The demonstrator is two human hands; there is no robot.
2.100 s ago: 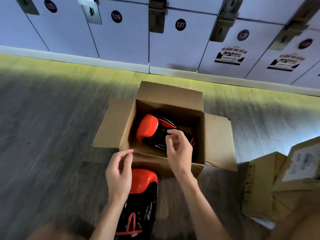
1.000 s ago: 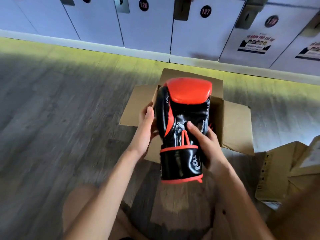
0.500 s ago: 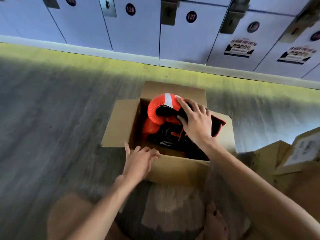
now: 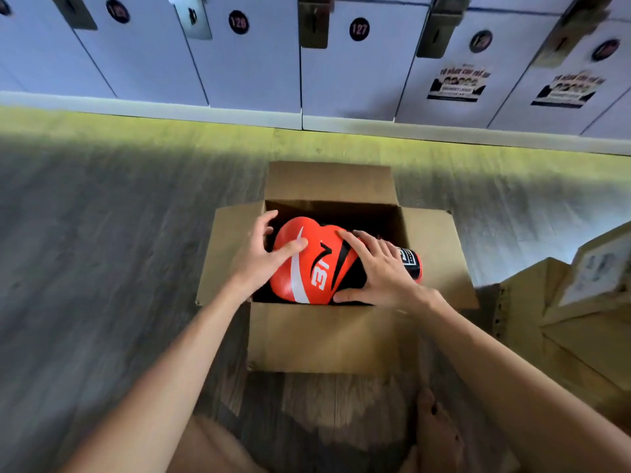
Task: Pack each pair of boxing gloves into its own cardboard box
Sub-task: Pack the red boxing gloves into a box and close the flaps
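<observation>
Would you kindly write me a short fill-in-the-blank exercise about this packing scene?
The left hand grips and the right hand presses the orange-and-black boxing glove in the brown cardboard box, whose flaps are ____.
The box stands on a grey wood-look ____.
Behind it runs a row of numbered pale ____.
Answers: open; floor; lockers.

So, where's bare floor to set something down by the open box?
Free: floor left of the open box, and the strip between its far flap and the lockers. Tight: inside, glove under left hand and right hand; right side, other boxes.
</observation>
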